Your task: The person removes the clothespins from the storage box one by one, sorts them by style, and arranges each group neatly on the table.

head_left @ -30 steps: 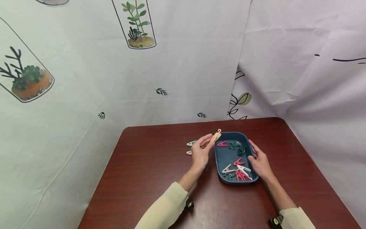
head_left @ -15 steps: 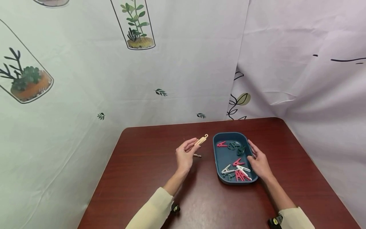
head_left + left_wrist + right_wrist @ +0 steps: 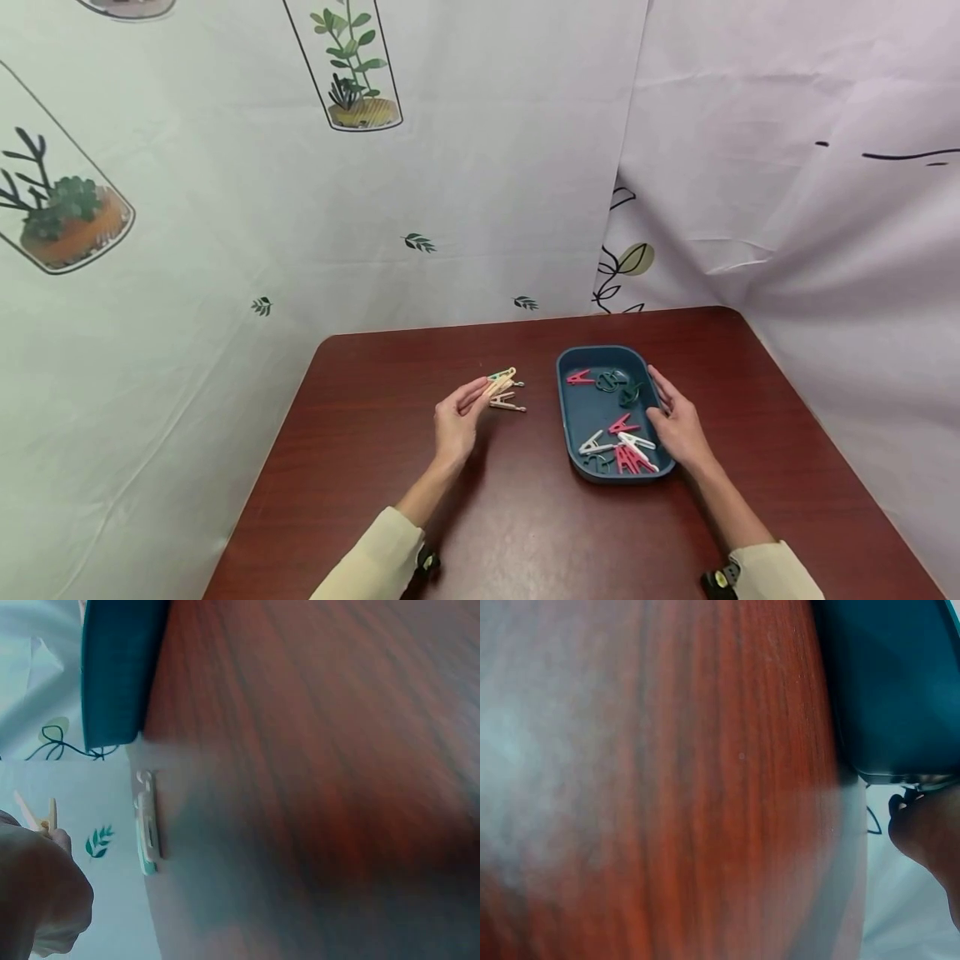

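Note:
My left hand (image 3: 455,427) pinches a cream clothespin (image 3: 498,385) with a hooked end, held above the table left of the tray. In the left wrist view the same clothespin (image 3: 28,814) pokes out past the fingertips. Beneath and just beyond it lie a white clothespin (image 3: 508,404) and a green-and-white clothespin, the latter partly covered. My right hand (image 3: 681,427) grips the right side of a dark blue tray (image 3: 564,417), thumb at the rim and fingers along the outer wall. In the right wrist view those fingers are mostly hidden behind the tray (image 3: 900,697).
Inside the tray are several pink clothespins (image 3: 622,425), white clothespins (image 3: 595,444) and dark green clips (image 3: 609,382). The reddish-brown table (image 3: 360,467) ends at a printed cloth backdrop (image 3: 450,167) behind and at both sides.
My left hand has moved left and slightly down from the tray's left edge with the cream clothespin, reaching the loose clothespins. My right hand and the tray hold their place.

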Action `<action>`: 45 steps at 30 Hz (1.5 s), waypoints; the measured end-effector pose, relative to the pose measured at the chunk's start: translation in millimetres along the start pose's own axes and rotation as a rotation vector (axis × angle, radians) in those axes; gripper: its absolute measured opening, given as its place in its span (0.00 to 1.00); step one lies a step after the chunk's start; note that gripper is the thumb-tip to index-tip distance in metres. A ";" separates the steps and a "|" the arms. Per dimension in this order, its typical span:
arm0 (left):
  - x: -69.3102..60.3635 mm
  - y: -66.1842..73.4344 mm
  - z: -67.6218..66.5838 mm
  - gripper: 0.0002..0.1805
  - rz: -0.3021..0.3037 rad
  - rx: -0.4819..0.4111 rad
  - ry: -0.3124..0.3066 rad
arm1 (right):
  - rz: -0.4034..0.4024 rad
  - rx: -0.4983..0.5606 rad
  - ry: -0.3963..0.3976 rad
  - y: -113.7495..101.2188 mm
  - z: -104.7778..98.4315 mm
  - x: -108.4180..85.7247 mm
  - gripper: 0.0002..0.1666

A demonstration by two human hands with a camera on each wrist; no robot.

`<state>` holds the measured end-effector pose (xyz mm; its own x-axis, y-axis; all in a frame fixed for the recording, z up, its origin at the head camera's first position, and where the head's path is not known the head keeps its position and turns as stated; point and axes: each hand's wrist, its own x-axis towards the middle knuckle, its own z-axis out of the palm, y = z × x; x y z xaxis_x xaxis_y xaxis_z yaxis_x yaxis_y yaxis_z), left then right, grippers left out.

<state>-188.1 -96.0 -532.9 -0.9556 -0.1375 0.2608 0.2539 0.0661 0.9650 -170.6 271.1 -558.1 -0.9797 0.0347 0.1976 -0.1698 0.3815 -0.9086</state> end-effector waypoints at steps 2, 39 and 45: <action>-2.3 -2.6 -4.4 0.16 -0.012 0.010 -0.015 | -0.001 0.006 -0.002 1.5 -0.1 0.7 0.42; -18.6 -49.1 -33.5 0.17 0.018 0.230 -0.241 | 0.009 0.009 -0.008 -1.5 0.4 0.2 0.42; -17.2 -48.8 -34.9 0.16 0.020 0.316 -0.277 | 0.009 0.011 -0.004 -1.0 0.5 -0.6 0.42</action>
<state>-178.9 -131.4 -583.5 -0.9659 0.1351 0.2208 0.2559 0.3717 0.8924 -169.9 270.2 -557.5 -0.9816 0.0345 0.1880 -0.1621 0.3710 -0.9144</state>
